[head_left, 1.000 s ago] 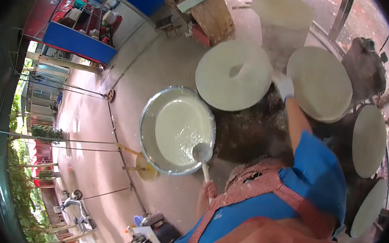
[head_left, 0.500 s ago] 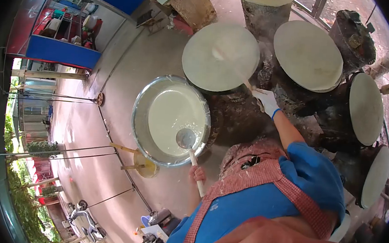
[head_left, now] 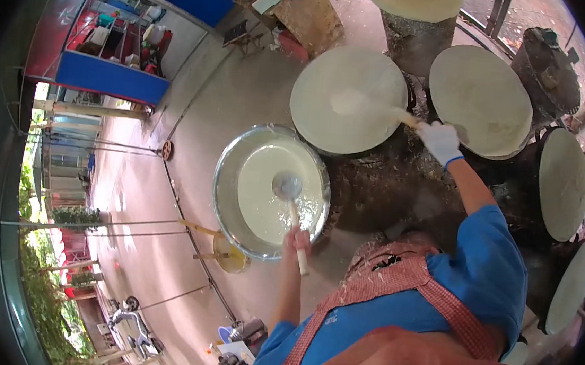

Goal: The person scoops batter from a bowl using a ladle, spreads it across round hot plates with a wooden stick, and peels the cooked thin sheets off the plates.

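Observation:
My bare left hand (head_left: 296, 238) is closed around the pale handle of a ladle (head_left: 286, 185). The ladle's round bowl is over the white batter (head_left: 255, 207) in a large metal basin (head_left: 220, 200); whether it touches the batter I cannot tell. In a white glove, my right hand (head_left: 440, 141) grips the wooden handle of a spreader (head_left: 409, 119). Motion smears the spreader's far end, which lies over a round griddle (head_left: 318, 126) coated with a pale layer. Between the basin and my right hand is a dark, crusted stove surface (head_left: 375, 197).
More pale-topped round griddles stand around: one right of centre (head_left: 481, 95), one at the back (head_left: 413, 2), and two along the right (head_left: 562, 185). A yellowish bucket (head_left: 232, 255) sits beside the basin. A wooden box (head_left: 310, 17) stands at the back.
My right hand has swung right and away from me, with the spreader now lying flatter across the griddle. My left hand has moved the ladle farther in over the basin. The view has shifted slightly.

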`<state>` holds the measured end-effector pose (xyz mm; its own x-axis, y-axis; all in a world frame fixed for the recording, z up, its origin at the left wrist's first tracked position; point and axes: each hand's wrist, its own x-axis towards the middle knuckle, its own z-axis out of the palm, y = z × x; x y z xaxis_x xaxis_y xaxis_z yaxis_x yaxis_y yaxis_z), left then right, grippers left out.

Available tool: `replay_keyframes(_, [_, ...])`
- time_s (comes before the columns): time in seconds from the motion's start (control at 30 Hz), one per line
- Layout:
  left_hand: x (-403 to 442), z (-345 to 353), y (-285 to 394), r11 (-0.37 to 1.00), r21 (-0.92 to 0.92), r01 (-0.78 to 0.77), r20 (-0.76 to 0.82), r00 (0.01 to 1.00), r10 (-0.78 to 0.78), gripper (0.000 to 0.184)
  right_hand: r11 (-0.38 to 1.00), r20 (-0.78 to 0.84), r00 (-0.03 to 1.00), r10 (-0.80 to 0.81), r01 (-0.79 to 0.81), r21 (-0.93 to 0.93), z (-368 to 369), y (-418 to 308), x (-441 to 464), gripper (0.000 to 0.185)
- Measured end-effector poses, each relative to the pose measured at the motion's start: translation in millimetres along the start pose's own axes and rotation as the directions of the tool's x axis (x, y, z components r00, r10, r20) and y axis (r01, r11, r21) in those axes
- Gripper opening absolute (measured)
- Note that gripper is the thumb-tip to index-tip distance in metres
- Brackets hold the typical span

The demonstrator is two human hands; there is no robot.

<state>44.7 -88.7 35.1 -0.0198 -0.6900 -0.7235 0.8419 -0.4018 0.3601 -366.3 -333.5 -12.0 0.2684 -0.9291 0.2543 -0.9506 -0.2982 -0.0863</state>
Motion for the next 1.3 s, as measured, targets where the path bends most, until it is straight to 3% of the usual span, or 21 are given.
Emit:
replay_keyframes(0.07, [34, 20, 14, 0.999, -0.01, -0.037, -0.021, 0.999, 0.037, 0.031, 0.971, -0.106, 0.965, 0.238, -0.237, 0.028, 4, 7, -10, 0.021])
replay_keyframes(0.13, [73, 41, 33, 0.962, -0.167, 0.215, 0.224, 0.959, -0.175, 0.031, 0.984, -0.066, 0.982, 0.178, -0.178, 0.004, 13, -13, -25, 0.022])
replay_keyframes(0.23, [105, 102, 39, 0.987, -0.068, 0.143, 0.162, 0.978, -0.13, 0.028, 0.997, 0.004, 0.997, 0.079, -0.079, 0.014, -6, -25, -41, 0.022])
replay_keyframes(0.37, [134, 160, 25, 0.978, -0.08, 0.193, 0.174, 0.969, -0.177, 0.024, 0.946, -0.099, 0.941, 0.323, -0.325, 0.003, -6, -18, -61, 0.021])
replay_keyframes(0.4, [140, 171, 11, 0.992, 0.107, -0.063, 0.097, 0.994, 0.053, 0.019, 0.954, -0.03, 0.955, 0.294, -0.295, -0.052, -8, -32, -72, 0.023])
replay_keyframes(0.5, [158, 204, -30, 0.916, 0.35, -0.195, -0.045, 0.974, 0.224, 0.017, 0.973, 0.071, 0.974, 0.213, -0.218, 0.076, 5, -79, -88, 0.024])
replay_keyframes(0.53, [155, 203, -37, 0.92, 0.351, -0.172, -0.045, 0.979, 0.201, 0.017, 0.966, 0.047, 0.971, 0.233, -0.237, 0.103, 0, -95, -88, 0.023])
replay_keyframes(0.6, [143, 201, -34, 0.955, 0.225, -0.195, 0.215, 0.966, 0.146, 0.021, 0.955, 0.035, 0.963, 0.269, -0.271, 0.122, -11, -104, -83, 0.022])
replay_keyframes(0.67, [112, 163, 3, 0.971, 0.172, 0.169, 0.33, 0.918, -0.218, 0.028, 0.943, -0.001, 0.97, 0.245, -0.238, 0.231, -38, -105, -94, 0.021])
replay_keyframes(0.7, [95, 122, 3, 0.964, 0.264, 0.029, 0.533, 0.829, -0.171, 0.029, 0.943, 0.013, 0.969, 0.247, -0.243, 0.228, -41, -101, -106, 0.021])
replay_keyframes(0.73, [52, 126, -13, 0.946, 0.271, -0.176, 0.256, 0.961, 0.106, 0.027, 0.959, -0.055, 0.982, 0.179, -0.162, 0.232, -42, -97, -117, 0.021])
replay_keyframes(0.77, [52, 124, -11, 0.947, 0.274, -0.166, 0.249, 0.964, 0.097, 0.027, 0.97, -0.112, 0.987, 0.112, -0.084, 0.23, -43, -95, -126, 0.022])
replay_keyframes(0.8, [43, 111, -14, 0.989, 0.132, 0.062, 0.17, 0.982, -0.084, 0.02, 0.989, -0.278, 0.96, -0.033, 0.072, 0.132, -42, -101, -130, 0.028])
replay_keyframes(0.83, [34, 96, -18, 0.961, -0.042, 0.274, 0.122, 0.956, -0.267, 0.016, 0.986, -0.165, 0.983, 0.081, -0.055, 0.155, -40, -106, -135, 0.036])
replay_keyframes(0.9, [35, 91, -14, 0.812, -0.263, 0.52, 0.399, 0.825, -0.399, 0.017, 0.964, -0.225, 0.963, 0.147, -0.089, 0.251, -46, -109, -140, 0.041])
replay_keyframes(0.97, [18, 104, -16, 0.703, -0.332, 0.63, 0.434, 0.763, -0.479, 0.023, 0.939, -0.225, 0.96, 0.167, -0.086, 0.333, -56, -107, -140, 0.041])
replay_keyframes(1.03, [2, 101, -25, 0.76, -0.294, 0.58, 0.441, 0.788, -0.43, 0.027, 0.91, -0.248, 0.942, 0.228, -0.116, 0.397, -64, -103, -142, 0.042])
replay_keyframes(1.1, [1, 80, -40, 0.783, -0.203, 0.588, 0.558, 0.727, -0.401, 0.03, 0.916, -0.033, 0.97, 0.242, -0.217, 0.338, -69, -86, -154, 0.039])
replay_keyframes(1.17, [-18, 87, -59, 0.894, -0.174, 0.414, 0.332, 0.879, -0.342, 0.032, 0.949, 0.09, 0.982, 0.168, -0.186, 0.254, -63, -52, -164, 0.034])
replay_keyframes(1.2, [-15, 77, -68, 0.838, -0.194, 0.51, 0.497, 0.787, -0.365, 0.032, 0.962, 0.153, 0.974, 0.169, -0.197, 0.188, -61, -33, -165, 0.03])
replay_keyframes(1.3, [-13, 63, -108, 0.853, -0.223, 0.471, 0.369, 0.851, -0.373, 0.031, 0.991, 0.05, 0.991, 0.124, -0.126, 0.037, -58, 41, -167, 0.031])
